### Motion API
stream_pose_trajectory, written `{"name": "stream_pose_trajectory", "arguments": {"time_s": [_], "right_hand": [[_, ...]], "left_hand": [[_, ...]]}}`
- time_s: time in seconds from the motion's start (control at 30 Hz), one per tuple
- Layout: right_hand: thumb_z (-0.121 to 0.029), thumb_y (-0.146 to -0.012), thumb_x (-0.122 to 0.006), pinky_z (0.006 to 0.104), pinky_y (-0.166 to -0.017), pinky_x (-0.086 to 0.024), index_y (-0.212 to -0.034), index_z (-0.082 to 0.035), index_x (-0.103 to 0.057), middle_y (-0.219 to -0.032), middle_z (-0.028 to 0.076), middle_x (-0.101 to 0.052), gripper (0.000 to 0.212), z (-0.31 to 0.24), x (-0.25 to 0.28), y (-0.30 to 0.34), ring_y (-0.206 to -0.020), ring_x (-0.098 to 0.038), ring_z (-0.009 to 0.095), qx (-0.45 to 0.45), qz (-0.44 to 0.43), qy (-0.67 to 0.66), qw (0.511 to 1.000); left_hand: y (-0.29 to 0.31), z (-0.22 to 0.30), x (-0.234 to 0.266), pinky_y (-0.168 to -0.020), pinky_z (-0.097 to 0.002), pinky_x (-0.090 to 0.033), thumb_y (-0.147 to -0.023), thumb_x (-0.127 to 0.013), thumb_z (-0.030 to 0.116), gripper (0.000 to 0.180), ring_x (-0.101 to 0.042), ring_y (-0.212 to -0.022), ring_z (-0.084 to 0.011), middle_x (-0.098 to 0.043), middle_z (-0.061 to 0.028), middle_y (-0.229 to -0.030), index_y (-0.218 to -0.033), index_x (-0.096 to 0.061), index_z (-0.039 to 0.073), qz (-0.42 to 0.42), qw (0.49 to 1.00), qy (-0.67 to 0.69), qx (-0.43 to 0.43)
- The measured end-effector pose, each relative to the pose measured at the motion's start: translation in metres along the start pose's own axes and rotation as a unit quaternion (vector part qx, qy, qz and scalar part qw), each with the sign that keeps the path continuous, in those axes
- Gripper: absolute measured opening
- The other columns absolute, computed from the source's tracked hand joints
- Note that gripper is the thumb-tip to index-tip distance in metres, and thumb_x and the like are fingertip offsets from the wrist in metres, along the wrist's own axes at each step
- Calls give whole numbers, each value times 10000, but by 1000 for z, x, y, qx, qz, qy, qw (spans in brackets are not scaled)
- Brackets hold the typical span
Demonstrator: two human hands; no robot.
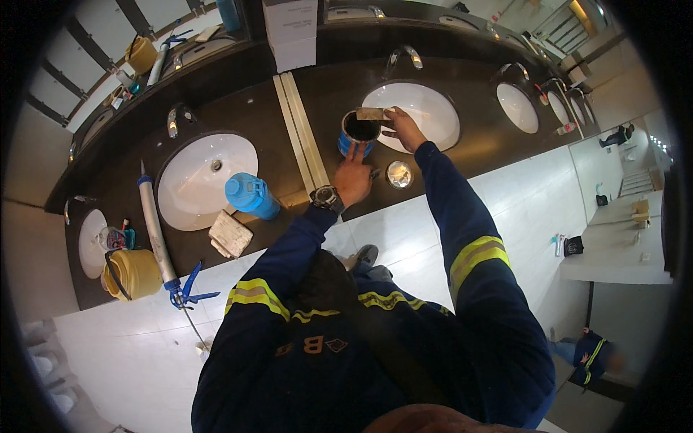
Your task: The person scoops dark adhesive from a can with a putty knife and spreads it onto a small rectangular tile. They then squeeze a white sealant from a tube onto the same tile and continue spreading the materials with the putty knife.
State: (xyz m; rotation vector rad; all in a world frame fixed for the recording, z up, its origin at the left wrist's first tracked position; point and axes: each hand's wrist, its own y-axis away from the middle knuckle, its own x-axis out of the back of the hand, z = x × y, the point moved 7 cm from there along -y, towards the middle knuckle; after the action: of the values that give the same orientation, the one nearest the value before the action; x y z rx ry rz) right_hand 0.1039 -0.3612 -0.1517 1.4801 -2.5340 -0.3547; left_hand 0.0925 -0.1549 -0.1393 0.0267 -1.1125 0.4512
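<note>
A blue can with a dark inside stands on the dark counter, beside a white sink basin. My left hand is at its near side, fingers against the wall of the can. Something small and dark shows by that hand's fingers; I cannot make out what. Over the can's mouth, my right hand grips a flat, smeared scraper, held level across the rim. Its handle is hidden by my fingers. A round, shiny metal lid lies on the counter just right of my left hand.
Two long pale strips cross the counter left of the can. Further left are a blue bottle, a whitish block, a caulking gun overhanging the edge and a yellow bucket. Several sinks with taps line the counter below a mirror.
</note>
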Motion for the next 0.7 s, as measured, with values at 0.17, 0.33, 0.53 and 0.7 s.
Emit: {"name": "stream_pose_trajectory", "arguments": {"time_s": [0.17, 0.33, 0.53, 0.7], "right_hand": [[-265, -1021, -489, 327, -817, -518, -1168, -80, -521, -1101, 49, -645, 239, 17, 4, 25, -1017, -658, 203, -17, -2, 41, 999], [-270, -965, -585, 372, -697, -512, -921, -48, -636, -941, 112, -654, 231, -28, 3, 68, -842, -673, 229, 160, 118, 378, 904], [-190, -807, -694, 427, -777, -532, -918, -56, -704, -917, 158, -646, 175, -70, -53, 81, -872, -661, 325, 322, 56, 616, 716], [-139, -806, -644, 400, -743, -561, -899, -62, -712, -909, 127, -667, 139, -53, -68, 55, -850, -680, 298, 337, 25, 710, 618]], "left_hand": [[17, -7, 13, -1122, -448, -386, -817, -616, 126, 229, -314, -1409, -460, -312, -302, -1524, -967, -741, 7, -18, 999, 21, 30], [33, -11, 24, -1097, -456, -413, -801, -618, 124, 205, -353, -1398, -441, -343, -309, -1505, -889, -738, -17, -37, 999, -36, 7], [27, -5, 14, -1034, -460, -475, -759, -620, 108, 196, -362, -1394, -455, -331, -322, -1511, -817, -740, -36, -32, 998, -48, -21], [29, -3, 10, -979, -480, -516, -740, -602, 67, 302, -489, -1280, -472, -329, -347, -1498, -943, -713, -127, -98, 993, -63, -8]]}}
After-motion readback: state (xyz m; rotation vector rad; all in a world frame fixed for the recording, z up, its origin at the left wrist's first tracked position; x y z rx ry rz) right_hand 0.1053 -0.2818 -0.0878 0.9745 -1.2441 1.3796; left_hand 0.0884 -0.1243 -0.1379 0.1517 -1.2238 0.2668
